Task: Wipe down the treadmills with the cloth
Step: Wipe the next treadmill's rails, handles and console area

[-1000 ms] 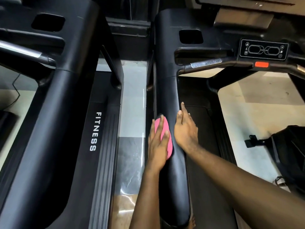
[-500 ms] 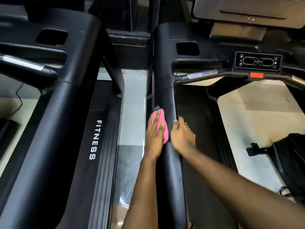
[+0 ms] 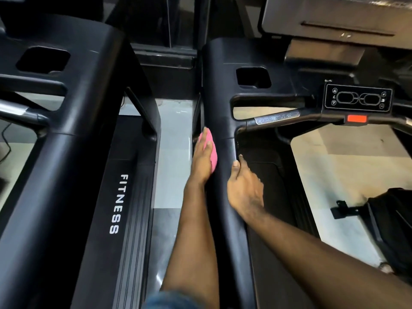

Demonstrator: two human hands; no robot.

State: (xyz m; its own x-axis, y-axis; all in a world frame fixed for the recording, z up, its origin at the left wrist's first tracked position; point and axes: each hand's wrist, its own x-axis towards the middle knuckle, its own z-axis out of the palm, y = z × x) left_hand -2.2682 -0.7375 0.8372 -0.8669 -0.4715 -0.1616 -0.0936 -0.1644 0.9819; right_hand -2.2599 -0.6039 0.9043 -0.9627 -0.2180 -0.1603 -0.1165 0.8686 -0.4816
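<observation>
Head view: left hand and pink cloth have slid farther up right treadmill's rail. Fingers straight, pressing cloth onto rail. Right hand relaxed, resting on rail's inner edge. Two treadmills in view; left treadmill bears FITNESS lettering.

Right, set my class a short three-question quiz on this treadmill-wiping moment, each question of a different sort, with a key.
1. True or false: the left hand presses the pink cloth against the side arm of the right-hand treadmill.
2. Choose one: the right hand is A) holding the cloth, B) resting on the inner edge of that same arm, C) pressing the red button.
3. Fill in: the white word on the left treadmill's side rail reads ____.

Key: 1 true; 2 B; 3 FITNESS.
</observation>
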